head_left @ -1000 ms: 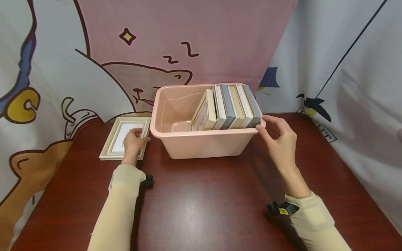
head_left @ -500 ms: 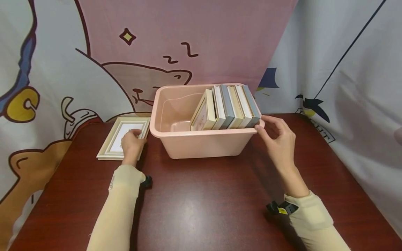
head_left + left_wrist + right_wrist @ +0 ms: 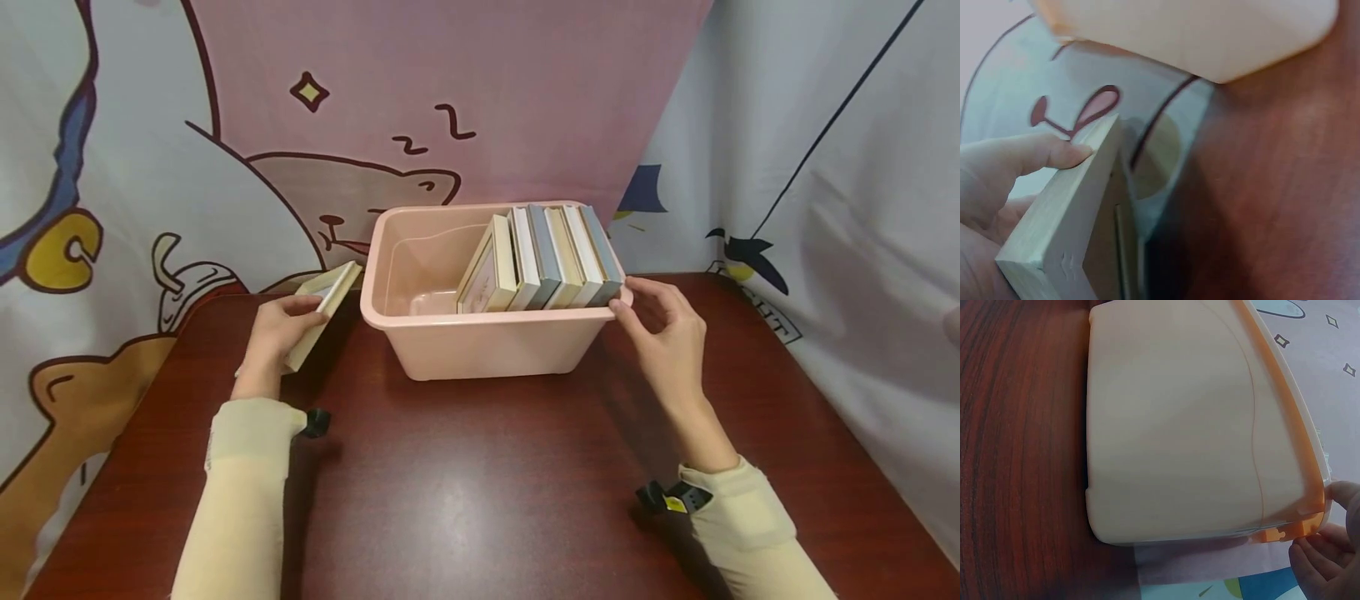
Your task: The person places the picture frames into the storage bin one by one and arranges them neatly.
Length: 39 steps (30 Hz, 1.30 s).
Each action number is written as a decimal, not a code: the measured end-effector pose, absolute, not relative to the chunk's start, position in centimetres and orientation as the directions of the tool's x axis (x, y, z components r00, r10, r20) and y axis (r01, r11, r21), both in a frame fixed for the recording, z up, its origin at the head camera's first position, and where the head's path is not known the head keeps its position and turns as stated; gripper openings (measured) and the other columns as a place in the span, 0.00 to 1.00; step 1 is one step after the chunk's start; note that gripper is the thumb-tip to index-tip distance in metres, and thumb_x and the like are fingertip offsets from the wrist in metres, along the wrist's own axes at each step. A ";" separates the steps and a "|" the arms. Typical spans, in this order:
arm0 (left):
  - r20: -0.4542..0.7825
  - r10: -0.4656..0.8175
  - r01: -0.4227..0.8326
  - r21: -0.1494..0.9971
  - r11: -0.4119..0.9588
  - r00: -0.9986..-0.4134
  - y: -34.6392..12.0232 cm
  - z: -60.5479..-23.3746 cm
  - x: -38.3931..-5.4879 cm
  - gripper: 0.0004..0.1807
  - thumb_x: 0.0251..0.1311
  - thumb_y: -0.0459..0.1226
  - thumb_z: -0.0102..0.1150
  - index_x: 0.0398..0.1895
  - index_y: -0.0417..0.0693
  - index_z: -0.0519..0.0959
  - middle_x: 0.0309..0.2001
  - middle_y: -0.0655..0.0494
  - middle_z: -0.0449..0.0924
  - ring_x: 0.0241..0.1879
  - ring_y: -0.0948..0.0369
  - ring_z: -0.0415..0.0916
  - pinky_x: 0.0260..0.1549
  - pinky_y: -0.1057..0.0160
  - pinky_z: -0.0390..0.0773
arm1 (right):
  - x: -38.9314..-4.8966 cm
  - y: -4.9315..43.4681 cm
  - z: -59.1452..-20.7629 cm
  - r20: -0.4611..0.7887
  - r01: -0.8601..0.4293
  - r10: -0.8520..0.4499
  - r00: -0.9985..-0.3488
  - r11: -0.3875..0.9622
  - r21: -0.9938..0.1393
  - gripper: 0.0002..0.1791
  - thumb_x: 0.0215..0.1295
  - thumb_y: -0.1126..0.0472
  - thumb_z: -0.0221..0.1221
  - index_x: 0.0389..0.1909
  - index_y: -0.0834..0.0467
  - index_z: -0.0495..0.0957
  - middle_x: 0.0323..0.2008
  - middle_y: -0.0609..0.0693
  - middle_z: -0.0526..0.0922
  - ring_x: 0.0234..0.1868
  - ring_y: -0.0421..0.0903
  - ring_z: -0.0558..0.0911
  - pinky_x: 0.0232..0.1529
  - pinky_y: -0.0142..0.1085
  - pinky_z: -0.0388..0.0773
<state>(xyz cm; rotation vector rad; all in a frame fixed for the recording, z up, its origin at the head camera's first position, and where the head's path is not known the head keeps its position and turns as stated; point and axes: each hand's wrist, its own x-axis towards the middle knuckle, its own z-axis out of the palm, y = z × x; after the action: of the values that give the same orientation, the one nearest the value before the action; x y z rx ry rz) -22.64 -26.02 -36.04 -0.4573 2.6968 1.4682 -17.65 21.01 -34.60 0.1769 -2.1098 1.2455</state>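
My left hand (image 3: 273, 337) grips a cream picture frame (image 3: 337, 293) by its edge, left of the bin. The picture frame is tilted up, its right side raised, and the left wrist view shows the thumb pressed on the frame's edge (image 3: 1072, 206) and part of its back. With thumb and fingers, my right hand (image 3: 671, 350) pinches the rim at the near right corner of a pink plastic bin (image 3: 480, 350). Inside the bin, several picture frames (image 3: 551, 258) in cream, white and grey-blue stand on edge, packed to the right. The leftmost one leans.
The bin's left half shows its bare floor (image 3: 431, 302). All of this is on a dark red-brown wooden table (image 3: 465, 483). A cartoon-printed cloth (image 3: 540, 100) hangs behind the table and along its sides.
The picture frame lay flat on the table under my left hand; its right side is now lifted. My left hand has moved left and grips it. The right hand stays on the bin's rim.
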 end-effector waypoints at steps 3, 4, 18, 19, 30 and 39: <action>-0.237 -0.215 -0.313 0.831 0.460 -0.947 -26.8 -35.0 -22.5 0.30 0.66 0.44 0.59 0.70 0.48 0.71 0.60 0.44 0.72 0.41 0.61 0.72 0.32 0.70 0.77 | -17.6 21.0 -34.6 0.608 -0.432 0.208 -0.766 0.534 -0.727 0.19 0.59 0.63 0.70 0.53 0.58 0.84 0.48 0.57 0.85 0.47 0.23 0.81 0.47 0.15 0.77; -0.251 -0.204 -0.319 0.835 0.448 -0.946 -27.1 -34.6 -22.4 0.31 0.66 0.45 0.59 0.71 0.48 0.70 0.59 0.47 0.72 0.41 0.62 0.71 0.33 0.70 0.77 | -17.7 21.0 -34.6 0.608 -0.431 0.209 -0.766 0.534 -0.727 0.19 0.59 0.63 0.70 0.53 0.58 0.84 0.48 0.57 0.85 0.47 0.23 0.81 0.47 0.15 0.77; -0.246 -0.145 -0.285 0.845 0.452 -0.958 -31.0 -32.4 -22.7 0.31 0.70 0.52 0.53 0.73 0.55 0.67 0.50 0.64 0.69 0.36 0.75 0.72 0.35 0.71 0.77 | -17.8 21.0 -34.7 0.608 -0.431 0.203 -0.768 0.540 -0.723 0.18 0.60 0.61 0.69 0.53 0.56 0.84 0.48 0.55 0.86 0.48 0.24 0.81 0.48 0.15 0.77; -0.244 -0.149 -0.286 0.848 0.446 -0.958 -31.2 -32.3 -22.7 0.28 0.70 0.52 0.54 0.71 0.57 0.68 0.47 0.67 0.70 0.36 0.75 0.72 0.35 0.72 0.77 | -17.8 21.0 -34.7 0.609 -0.431 0.202 -0.767 0.541 -0.722 0.18 0.60 0.61 0.69 0.53 0.56 0.84 0.48 0.55 0.86 0.48 0.24 0.81 0.48 0.15 0.77; -0.147 -0.200 -0.221 0.879 0.422 -0.969 -31.5 -31.8 -22.1 0.21 0.71 0.49 0.53 0.66 0.66 0.73 0.43 0.75 0.80 0.34 0.78 0.74 0.34 0.74 0.76 | -17.6 21.1 -34.5 0.608 -0.424 0.206 -0.766 0.550 -0.720 0.19 0.61 0.61 0.69 0.53 0.57 0.84 0.48 0.53 0.86 0.48 0.24 0.81 0.48 0.15 0.77; -0.034 -0.247 -0.177 0.790 0.587 -0.968 -30.8 -32.3 -21.5 0.26 0.76 0.51 0.41 0.73 0.56 0.68 0.72 0.43 0.66 0.56 0.55 0.73 0.49 0.58 0.74 | -17.6 21.0 -34.7 0.611 -0.431 0.207 -0.764 0.540 -0.723 0.18 0.61 0.62 0.69 0.53 0.57 0.84 0.48 0.56 0.86 0.47 0.23 0.81 0.48 0.15 0.77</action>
<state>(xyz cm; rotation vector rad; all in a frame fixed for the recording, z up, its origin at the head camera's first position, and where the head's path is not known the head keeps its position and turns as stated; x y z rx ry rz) -21.47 -30.81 -32.33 -0.3846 2.8691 1.4136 -17.65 20.99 -34.70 0.1802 -2.1128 1.2381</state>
